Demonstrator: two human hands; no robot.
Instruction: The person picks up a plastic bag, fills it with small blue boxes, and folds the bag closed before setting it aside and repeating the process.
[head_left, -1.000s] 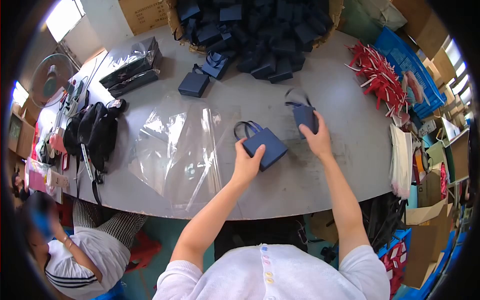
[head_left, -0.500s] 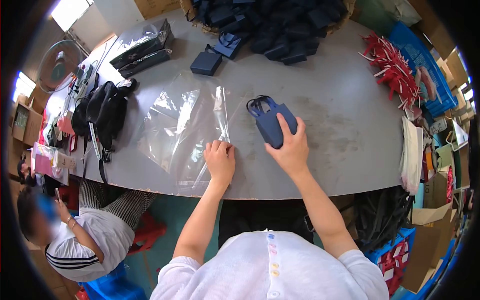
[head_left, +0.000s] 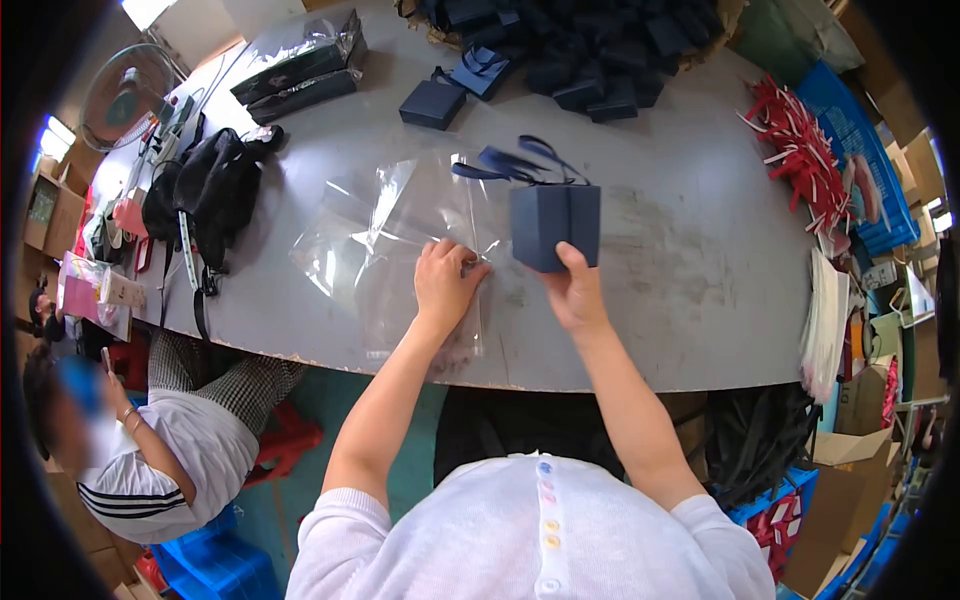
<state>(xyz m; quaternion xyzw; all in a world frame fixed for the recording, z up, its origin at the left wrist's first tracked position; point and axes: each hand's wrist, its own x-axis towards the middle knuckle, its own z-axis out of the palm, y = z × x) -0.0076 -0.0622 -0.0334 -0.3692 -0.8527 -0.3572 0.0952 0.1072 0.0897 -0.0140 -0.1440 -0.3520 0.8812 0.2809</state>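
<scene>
My right hand (head_left: 577, 292) grips a small navy paper gift bag (head_left: 555, 228) near its base, thumb on the near face. The gift bag is upright above the table, its dark ribbon handles (head_left: 530, 160) spread at the top. To its left, my left hand (head_left: 447, 285) pinches the right edge of a large clear plastic bag (head_left: 400, 225) that lies on the table. The gift bag is just right of the plastic bag's edge. Farther back are a navy box (head_left: 432, 104) and another navy gift bag (head_left: 482, 72).
A heap of navy gift bags (head_left: 590, 60) covers the table's far side. Wrapped black packs (head_left: 300, 70) and a black bag (head_left: 215, 185) lie left. Red-and-white strips (head_left: 795, 150) are at right. A person (head_left: 165, 430) sits at lower left.
My right hand has raised and turned the gift bag upright, its handles now swinging loose. My left hand has moved up along the plastic bag, pulling its edge rightward.
</scene>
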